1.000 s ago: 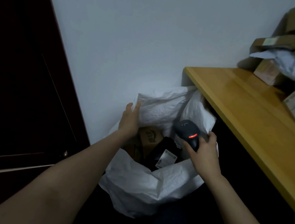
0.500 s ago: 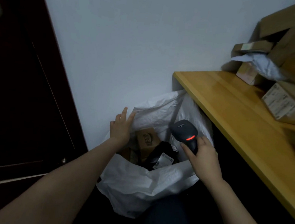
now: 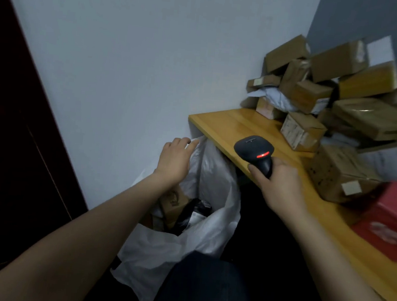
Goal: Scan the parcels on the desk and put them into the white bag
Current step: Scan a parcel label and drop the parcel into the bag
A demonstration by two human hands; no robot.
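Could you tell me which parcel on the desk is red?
The red box at the near end of the desk; the other parcels are brown cardboard or pale wrapping.

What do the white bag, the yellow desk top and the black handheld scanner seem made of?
White crinkled bag: thin plastic film or woven sack, creased and faintly glossy. Yellow desk top: varnished wood or wood-look laminate, grain lines and sheen. Black handheld scanner: matte moulded plastic, probably.
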